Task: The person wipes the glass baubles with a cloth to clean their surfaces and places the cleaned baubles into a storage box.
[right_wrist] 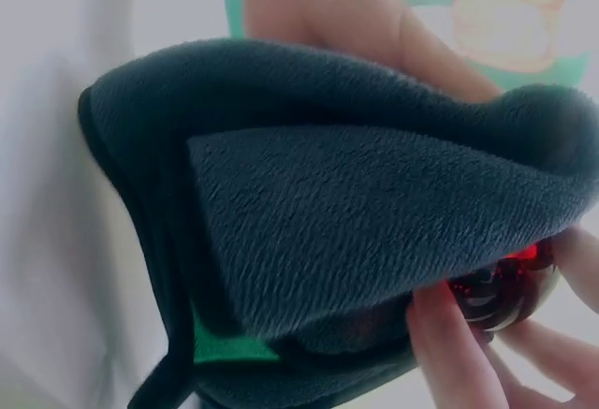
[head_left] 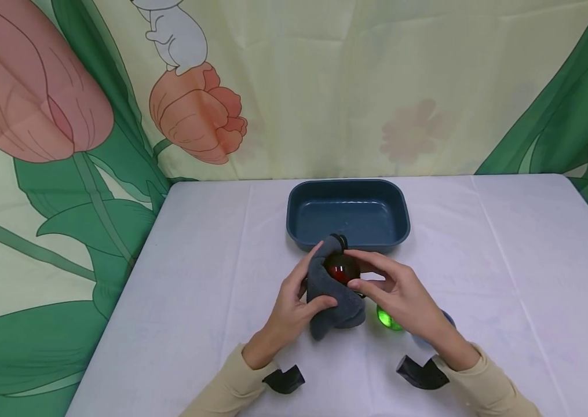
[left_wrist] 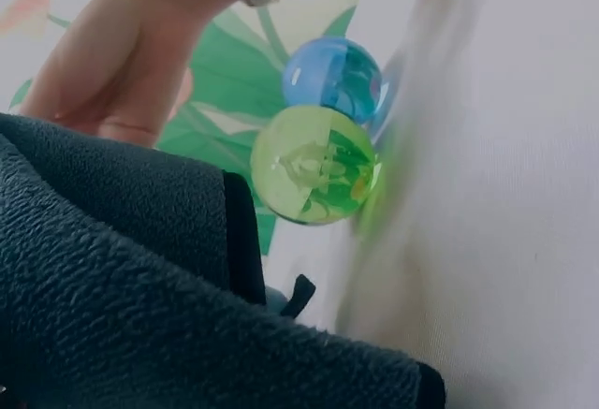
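Between both hands is a dark red glass-like ball (head_left: 342,268), pressed against a dark grey-blue cloth (head_left: 332,298). My left hand (head_left: 294,307) grips the cloth from its left side, thumb in front. The fingers and thumb of my right hand (head_left: 395,289) pinch the red ball from the right. In the right wrist view, the cloth (right_wrist: 374,212) hangs in folds with a dark edging, covering part of the red ball (right_wrist: 505,287). On the table beneath my right hand lie a clear green ball (left_wrist: 314,164) and a clear blue ball (left_wrist: 332,77), side by side.
A dark blue rectangular basin (head_left: 348,211) stands just beyond the hands, near the back edge of the white-covered table (head_left: 194,260). Behind it hangs a curtain (head_left: 314,87) with flower prints. Black straps (head_left: 285,379) are on the wrists.
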Demonstrator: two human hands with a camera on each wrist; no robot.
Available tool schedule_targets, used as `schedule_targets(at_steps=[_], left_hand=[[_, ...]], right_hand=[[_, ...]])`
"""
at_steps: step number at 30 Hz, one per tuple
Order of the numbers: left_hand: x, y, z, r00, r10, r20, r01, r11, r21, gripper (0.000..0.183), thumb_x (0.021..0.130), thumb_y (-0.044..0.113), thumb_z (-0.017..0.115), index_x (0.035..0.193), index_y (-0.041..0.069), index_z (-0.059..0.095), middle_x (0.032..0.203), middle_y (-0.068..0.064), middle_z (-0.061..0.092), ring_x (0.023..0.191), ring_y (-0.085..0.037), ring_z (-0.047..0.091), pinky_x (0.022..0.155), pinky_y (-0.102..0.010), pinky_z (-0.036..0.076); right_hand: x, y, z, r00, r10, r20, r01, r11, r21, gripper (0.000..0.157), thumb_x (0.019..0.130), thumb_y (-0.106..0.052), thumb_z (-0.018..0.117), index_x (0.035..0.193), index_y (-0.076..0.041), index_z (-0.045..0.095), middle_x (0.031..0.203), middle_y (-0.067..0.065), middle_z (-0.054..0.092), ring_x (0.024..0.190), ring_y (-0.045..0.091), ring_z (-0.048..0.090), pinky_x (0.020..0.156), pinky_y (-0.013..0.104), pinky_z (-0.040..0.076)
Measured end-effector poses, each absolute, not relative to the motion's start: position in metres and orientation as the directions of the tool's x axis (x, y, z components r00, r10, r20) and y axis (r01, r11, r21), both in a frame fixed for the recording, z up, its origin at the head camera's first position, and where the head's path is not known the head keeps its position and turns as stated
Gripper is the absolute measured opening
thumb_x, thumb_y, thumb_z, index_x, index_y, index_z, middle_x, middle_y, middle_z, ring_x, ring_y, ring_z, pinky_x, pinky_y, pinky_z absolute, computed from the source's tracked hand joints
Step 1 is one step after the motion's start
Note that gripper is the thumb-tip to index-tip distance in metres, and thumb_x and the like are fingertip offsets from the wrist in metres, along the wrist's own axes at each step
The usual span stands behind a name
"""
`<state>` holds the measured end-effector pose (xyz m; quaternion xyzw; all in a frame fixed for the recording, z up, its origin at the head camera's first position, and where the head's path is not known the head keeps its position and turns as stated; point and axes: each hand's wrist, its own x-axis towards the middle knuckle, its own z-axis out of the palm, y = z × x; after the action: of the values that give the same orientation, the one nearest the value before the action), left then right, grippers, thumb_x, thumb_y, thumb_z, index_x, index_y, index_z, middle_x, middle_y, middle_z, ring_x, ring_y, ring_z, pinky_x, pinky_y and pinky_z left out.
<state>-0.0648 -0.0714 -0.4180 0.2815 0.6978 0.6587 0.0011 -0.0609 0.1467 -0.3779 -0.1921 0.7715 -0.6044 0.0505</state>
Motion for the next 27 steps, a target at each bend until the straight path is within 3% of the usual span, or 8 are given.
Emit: schedule_targets(at_steps=[5, 9, 17, 22, 27], left_hand=[[-0.067, -0.072, -0.417, -0.820, 0.357, 0.447, 0.484, 0.016, 0.875, 0.093, 0.076, 0.019, 0.087, 0.154, 0.011, 0.037, 0.150, -0.010, 0.049, 0.131, -0.024, 0.054, 0.100, -0.034, 0.053], [-0.068, -0.072, -0.417, -0.810, 0.328, 0.486, 0.529, 0.050, 0.847, 0.099, 0.064, -0.003, 0.091, 0.150, 0.007, 0.042, 0.144, -0.012, 0.055, 0.124, -0.024, 0.060, 0.092, -0.035, 0.057], [-0.068, -0.067, -0.417, -0.816, 0.273, 0.510, 0.541, 0.053, 0.839, 0.091, 0.066, -0.005, 0.088, 0.146, 0.004, 0.046, 0.138, -0.015, 0.059, 0.118, -0.024, 0.063, 0.094, -0.035, 0.056], [-0.068, -0.065, -0.416, -0.823, 0.216, 0.525, 0.549, 0.067, 0.833, 0.083, 0.067, -0.003, 0.085, 0.141, 0.004, 0.050, 0.128, -0.015, 0.064, 0.111, -0.024, 0.066, 0.093, -0.036, 0.057], [-0.067, -0.066, -0.415, -0.846, 0.205, 0.493, 0.510, 0.039, 0.859, 0.080, 0.067, -0.003, 0.084, 0.140, 0.005, 0.051, 0.125, -0.016, 0.066, 0.109, -0.023, 0.067, 0.092, -0.037, 0.057]], right_hand=[[-0.060, 0.146, -0.375, -0.935, -0.347, 0.079, -0.157, 0.204, -0.966, 0.046, 0.093, -0.014, 0.069, 0.136, -0.005, 0.057, 0.135, 0.014, 0.059, 0.117, 0.018, 0.062, 0.089, 0.027, 0.057], [-0.060, 0.146, -0.372, -0.936, -0.351, 0.037, -0.110, 0.190, -0.976, 0.043, 0.095, -0.016, 0.068, 0.135, -0.005, 0.058, 0.133, 0.014, 0.060, 0.115, 0.017, 0.064, 0.089, 0.027, 0.057], [-0.061, 0.146, -0.372, -0.928, -0.368, 0.061, -0.141, 0.197, -0.970, 0.050, 0.091, -0.015, 0.072, 0.138, -0.008, 0.056, 0.136, 0.013, 0.058, 0.118, 0.021, 0.061, 0.089, 0.028, 0.057], [-0.061, 0.150, -0.371, -0.894, -0.410, 0.183, -0.298, 0.237, -0.925, 0.054, 0.089, -0.007, 0.073, 0.140, -0.008, 0.054, 0.137, 0.013, 0.059, 0.114, 0.023, 0.065, 0.085, 0.025, 0.058], [-0.062, 0.156, -0.371, -0.782, -0.455, 0.427, -0.600, 0.361, -0.714, 0.068, 0.075, 0.006, 0.081, 0.137, -0.011, 0.060, 0.139, 0.008, 0.057, 0.116, 0.021, 0.064, 0.090, 0.016, 0.053]])
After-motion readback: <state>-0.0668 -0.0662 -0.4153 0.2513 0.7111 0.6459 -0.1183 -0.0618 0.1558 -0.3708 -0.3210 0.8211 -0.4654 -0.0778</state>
